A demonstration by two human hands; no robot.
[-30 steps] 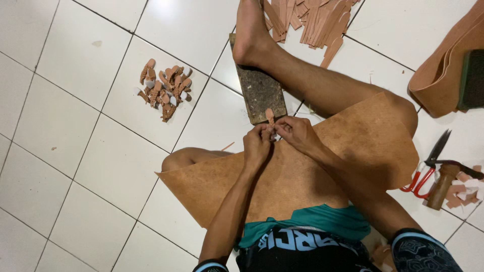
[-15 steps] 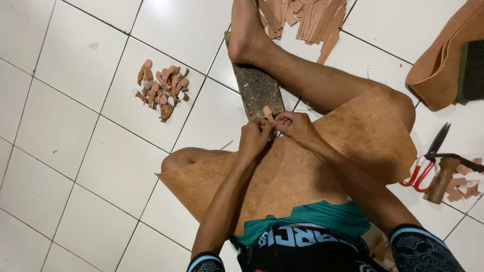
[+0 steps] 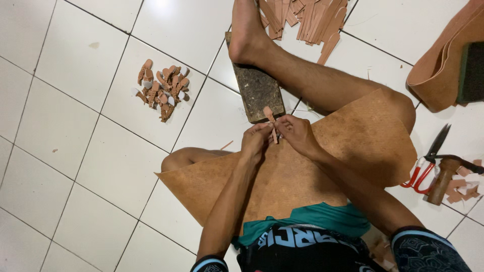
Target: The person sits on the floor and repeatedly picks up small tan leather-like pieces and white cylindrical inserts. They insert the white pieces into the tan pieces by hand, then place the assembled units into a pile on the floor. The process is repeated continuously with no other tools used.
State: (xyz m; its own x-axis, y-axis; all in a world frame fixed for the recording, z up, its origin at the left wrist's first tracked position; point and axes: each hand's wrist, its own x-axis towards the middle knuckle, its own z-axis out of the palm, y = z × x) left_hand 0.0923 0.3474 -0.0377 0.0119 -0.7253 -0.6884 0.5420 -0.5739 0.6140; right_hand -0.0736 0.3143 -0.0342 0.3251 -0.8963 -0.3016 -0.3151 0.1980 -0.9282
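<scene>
White square floor tiles (image 3: 65, 126) with dark grout lines fill the head view, and the person sits on them with legs spread and a large tan leather sheet (image 3: 353, 146) draped over the lap.

Near the middle of the picture the left hand (image 3: 256, 143) and the right hand (image 3: 297, 135) meet, fingertips touching. Between them they pinch a small narrow leather strip (image 3: 270, 120), which stands nearly upright and sticks out above the fingers toward 12 o'clock. Both hands have a narrow grip closed on that strip, the left from 9 o'clock and the right from 3 o'clock.

Just beyond the hands at 12 o'clock lies a dark worn wooden block (image 3: 257, 90) on the floor, with the person's bare foot (image 3: 246, 32) resting at its far end. At 10 o'clock from the hands, well apart, sits a small heap of leather pieces (image 3: 161, 90). At 1 o'clock, along the top edge, lies a pile of longer leather strips (image 3: 302, 17). At the top right corner a rolled band of leather (image 3: 433, 75) curves around a dark block. At 3 o'clock, past the sheet's edge, red-handled scissors (image 3: 427, 161) lie beside a wooden-handled hammer (image 3: 446, 176) and a few leather scraps (image 3: 466, 189).
</scene>
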